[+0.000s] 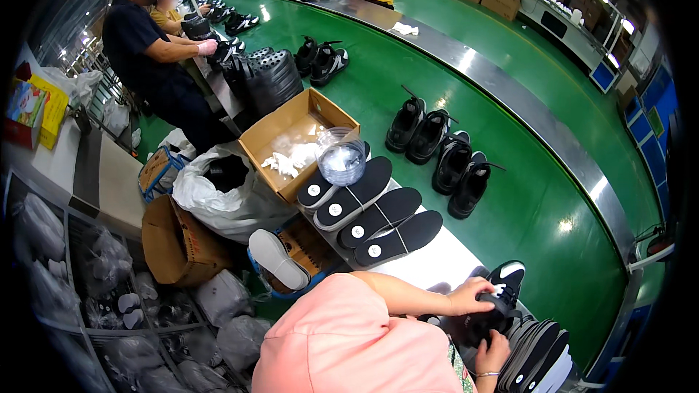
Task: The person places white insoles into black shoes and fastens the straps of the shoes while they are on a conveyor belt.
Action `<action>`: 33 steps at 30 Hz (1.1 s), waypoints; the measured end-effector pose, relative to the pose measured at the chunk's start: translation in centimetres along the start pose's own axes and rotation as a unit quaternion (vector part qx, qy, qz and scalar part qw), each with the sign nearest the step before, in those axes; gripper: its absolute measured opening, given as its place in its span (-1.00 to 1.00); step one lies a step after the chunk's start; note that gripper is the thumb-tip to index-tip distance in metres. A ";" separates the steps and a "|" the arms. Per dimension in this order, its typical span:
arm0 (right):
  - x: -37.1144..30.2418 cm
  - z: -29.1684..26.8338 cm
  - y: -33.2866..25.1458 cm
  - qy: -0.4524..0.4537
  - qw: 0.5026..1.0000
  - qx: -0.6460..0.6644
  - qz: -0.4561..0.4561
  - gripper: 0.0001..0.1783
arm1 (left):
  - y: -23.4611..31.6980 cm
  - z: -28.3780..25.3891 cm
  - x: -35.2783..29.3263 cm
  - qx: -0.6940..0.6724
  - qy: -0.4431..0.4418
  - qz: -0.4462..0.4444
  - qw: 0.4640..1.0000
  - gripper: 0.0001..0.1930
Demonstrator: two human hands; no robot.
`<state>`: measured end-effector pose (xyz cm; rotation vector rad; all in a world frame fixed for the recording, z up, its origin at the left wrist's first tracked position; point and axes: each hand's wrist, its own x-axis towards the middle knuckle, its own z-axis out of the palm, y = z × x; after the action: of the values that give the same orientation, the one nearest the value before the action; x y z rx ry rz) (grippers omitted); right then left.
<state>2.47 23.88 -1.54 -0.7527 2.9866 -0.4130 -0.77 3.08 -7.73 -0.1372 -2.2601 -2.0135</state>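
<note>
A black shoe with a white toe and dark laces (506, 280) is between my two hands at the lower right, beside the white bench. My left hand (470, 297) is closed on the tongue and lace area. My right hand (494, 353), with a bracelet at the wrist, has its bent fingers on the dark collar end. The shoe's opening is partly hidden by my fingers. Just right of my right hand stands a stack of black and grey insoles (535, 353). Several more insoles, tied in bundles (389, 218), lie on the bench to the left.
An open cardboard box (255, 135) holds crumpled white paper, with a clear plastic tub (342, 164) at its corner. Black shoes (455, 164) stand on the green belt (539, 211). Shelves of bagged items (131, 349) are at lower left. Co-workers (149, 44) stand farther along.
</note>
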 end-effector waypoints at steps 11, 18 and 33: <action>-3.8 -3.4 11.6 0.143 0.965 -0.106 0.194 -0.47 | 1.0 1.0 1.7 0.295 -0.155 0.168 0.928 -0.33; -2.2 -6.0 8.9 0.086 0.954 -0.008 0.286 -0.39 | 3.1 -1.1 2.2 0.210 0.022 0.149 0.966 -0.65; -1.2 -9.3 -0.2 0.160 0.971 0.106 0.139 -0.86 | 0.7 0.8 1.0 0.329 -0.170 0.209 0.905 -0.66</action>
<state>2.67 26.56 7.43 -0.2618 3.1958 -0.8926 -1.71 3.93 -6.97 -0.8718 -2.6723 -1.0081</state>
